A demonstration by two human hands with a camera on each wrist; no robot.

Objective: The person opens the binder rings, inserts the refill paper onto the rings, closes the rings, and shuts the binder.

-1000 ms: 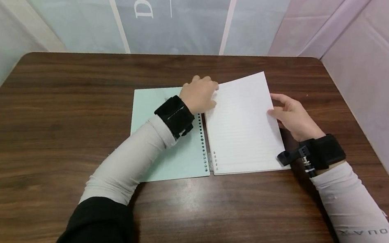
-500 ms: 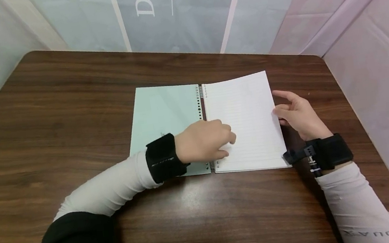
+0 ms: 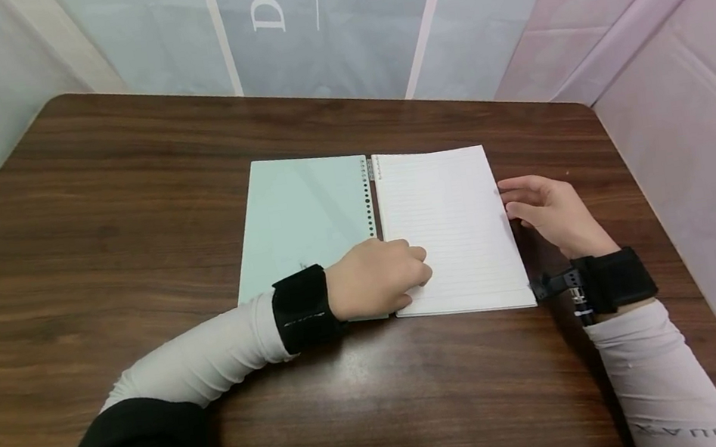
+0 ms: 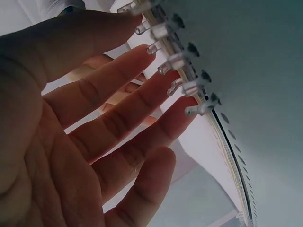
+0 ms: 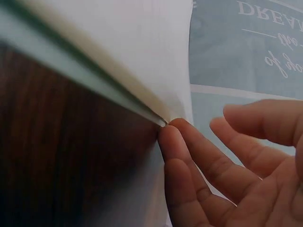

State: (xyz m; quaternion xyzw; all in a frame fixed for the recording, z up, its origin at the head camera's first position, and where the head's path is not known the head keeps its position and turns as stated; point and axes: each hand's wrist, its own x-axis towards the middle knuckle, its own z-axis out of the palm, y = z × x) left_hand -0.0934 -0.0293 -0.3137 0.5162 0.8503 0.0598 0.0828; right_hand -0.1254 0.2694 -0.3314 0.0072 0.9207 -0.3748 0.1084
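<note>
The open notebook (image 3: pixel 444 227) lies on the surface (image 3: pixel 92 238). Toward its near end, the left hand (image 3: pixel 376 280) touches the rings (image 4: pixel 191 88); I cannot tell whether it pinches. The right hand (image 3: pixel 552 215) touches its right edge, thumb apart.

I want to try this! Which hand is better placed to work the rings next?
Probably the left hand: its fingertips are at the rings, while the right hand touches the loose-leaf notebook at its outer edge.
</note>
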